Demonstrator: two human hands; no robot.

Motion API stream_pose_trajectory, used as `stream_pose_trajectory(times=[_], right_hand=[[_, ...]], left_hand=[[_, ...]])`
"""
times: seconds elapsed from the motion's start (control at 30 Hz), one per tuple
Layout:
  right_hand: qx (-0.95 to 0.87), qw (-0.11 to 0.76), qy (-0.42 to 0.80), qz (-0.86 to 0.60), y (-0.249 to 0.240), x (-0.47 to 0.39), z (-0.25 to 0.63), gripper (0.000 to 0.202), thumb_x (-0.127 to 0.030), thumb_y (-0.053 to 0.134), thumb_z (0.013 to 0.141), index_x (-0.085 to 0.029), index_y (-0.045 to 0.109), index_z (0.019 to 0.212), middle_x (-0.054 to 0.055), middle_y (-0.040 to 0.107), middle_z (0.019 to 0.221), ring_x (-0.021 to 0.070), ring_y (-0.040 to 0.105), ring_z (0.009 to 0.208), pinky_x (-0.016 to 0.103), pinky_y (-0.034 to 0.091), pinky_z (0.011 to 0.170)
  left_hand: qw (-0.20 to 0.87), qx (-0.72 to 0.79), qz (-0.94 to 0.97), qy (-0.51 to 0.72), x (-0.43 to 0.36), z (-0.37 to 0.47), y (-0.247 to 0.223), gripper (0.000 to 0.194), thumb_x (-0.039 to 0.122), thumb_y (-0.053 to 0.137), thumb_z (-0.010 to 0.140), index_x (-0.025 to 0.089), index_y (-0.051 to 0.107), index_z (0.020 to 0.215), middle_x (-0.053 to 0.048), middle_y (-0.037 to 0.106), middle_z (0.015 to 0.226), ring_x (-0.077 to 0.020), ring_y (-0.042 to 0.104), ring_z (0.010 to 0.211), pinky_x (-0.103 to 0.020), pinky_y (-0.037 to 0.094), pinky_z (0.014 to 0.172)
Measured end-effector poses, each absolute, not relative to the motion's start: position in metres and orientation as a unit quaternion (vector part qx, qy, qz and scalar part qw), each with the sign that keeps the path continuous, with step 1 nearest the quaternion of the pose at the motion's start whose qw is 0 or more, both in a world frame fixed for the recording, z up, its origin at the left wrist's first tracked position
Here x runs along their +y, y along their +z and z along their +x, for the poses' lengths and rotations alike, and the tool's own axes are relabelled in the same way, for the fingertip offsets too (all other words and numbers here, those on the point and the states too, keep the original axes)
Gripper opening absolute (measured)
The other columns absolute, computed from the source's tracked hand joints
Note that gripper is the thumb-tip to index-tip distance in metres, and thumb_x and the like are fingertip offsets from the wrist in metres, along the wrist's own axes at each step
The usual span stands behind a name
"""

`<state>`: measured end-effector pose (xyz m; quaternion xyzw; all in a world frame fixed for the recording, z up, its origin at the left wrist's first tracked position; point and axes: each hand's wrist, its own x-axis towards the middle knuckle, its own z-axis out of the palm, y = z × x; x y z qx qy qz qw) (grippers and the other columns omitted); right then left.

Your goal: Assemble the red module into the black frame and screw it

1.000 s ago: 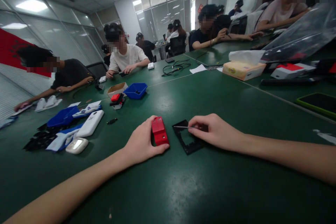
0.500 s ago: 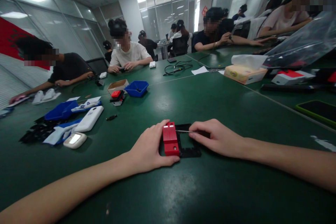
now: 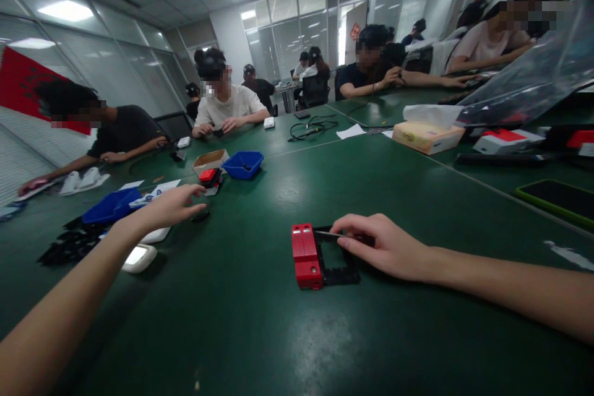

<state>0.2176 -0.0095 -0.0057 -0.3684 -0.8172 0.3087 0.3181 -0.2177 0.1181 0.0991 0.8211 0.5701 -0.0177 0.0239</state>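
A red two-pole module (image 3: 305,253), like a surge protector, lies on the table with a screw showing at its near end. Against its right side lies a black plastic frame (image 3: 341,277). My right hand (image 3: 378,244) rests at the frame's far right corner, closed on a thin screwdriver (image 3: 328,233); its shaft points left toward the red module, and the handle is mostly hidden in the palm. My left hand (image 3: 174,205) is off to the left above the table, fingers stretched and apart, holding nothing. Close to its fingertips are a small dark piece (image 3: 200,217) and a red-and-black block (image 3: 211,178).
Blue bins (image 3: 242,165), a cardboard box (image 3: 210,161) and a white rounded device (image 3: 139,258) stand on the left. Toward the right are a tissue box (image 3: 427,138), a green-edged phone (image 3: 557,198) and a plastic bag (image 3: 524,86). Several people sit around the table.
My left hand has let go of the red module and moved left and away from me, fingers opening out. My right hand stays beside the black frame with the screwdriver.
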Motion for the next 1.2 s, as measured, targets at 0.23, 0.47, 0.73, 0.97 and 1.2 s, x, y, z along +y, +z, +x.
stream_pose_trajectory(times=[0.23,0.47,0.73,0.97,1.2], right_hand=[[-0.819,0.325,0.297,-0.367,-0.005,-0.008,0.218,0.027,-0.040,0.052,0.103,-0.018,0.066,0.113,0.000,0.067,0.077,0.0138,0.058,0.063,0.026,0.044,0.060],[-0.803,0.325,0.302,-0.397,-0.004,-0.006,0.219,0.025,-0.039,0.054,0.101,-0.019,0.067,0.110,-0.001,0.063,0.070,0.0134,0.057,0.060,0.025,0.042,0.055],[-0.787,0.320,0.259,-0.459,-0.003,0.008,0.229,0.031,-0.045,0.051,0.100,-0.020,0.069,0.104,0.001,0.067,0.075,0.0168,0.060,0.064,0.028,0.047,0.059],[-0.786,0.345,0.210,-0.468,-0.009,0.010,0.232,0.045,-0.030,0.051,0.098,-0.022,0.053,0.143,0.013,0.062,0.128,0.0242,0.065,0.097,0.042,0.055,0.085],[-0.831,0.290,0.217,-0.422,-0.009,0.004,0.228,0.025,-0.035,0.052,0.102,-0.021,0.070,0.113,0.011,0.066,0.122,0.0262,0.065,0.111,0.045,0.052,0.098]], left_hand=[[0.073,0.530,0.844,-0.030,0.117,-0.199,0.064,0.041,0.053,0.056,0.087,0.019,0.070,0.105,-0.011,0.074,0.091,-0.0292,0.072,0.080,-0.039,0.056,0.074],[0.086,0.433,0.897,0.025,0.040,-0.099,0.023,0.030,0.039,0.045,0.099,0.020,0.065,0.112,-0.009,0.072,0.107,-0.0240,0.069,0.093,-0.037,0.053,0.085],[0.114,0.369,0.918,0.093,0.016,-0.076,0.012,0.018,0.033,0.051,0.099,0.020,0.064,0.100,-0.005,0.073,0.089,-0.0198,0.068,0.075,-0.030,0.050,0.068],[0.152,0.387,0.903,0.110,0.021,-0.079,0.011,0.023,0.027,0.048,0.100,0.021,0.069,0.108,-0.003,0.077,0.090,-0.0200,0.072,0.078,-0.030,0.050,0.071],[0.197,0.394,0.891,0.111,0.025,-0.079,0.009,0.024,0.030,0.051,0.099,0.022,0.072,0.104,-0.001,0.075,0.079,-0.0171,0.068,0.067,-0.029,0.047,0.067]])
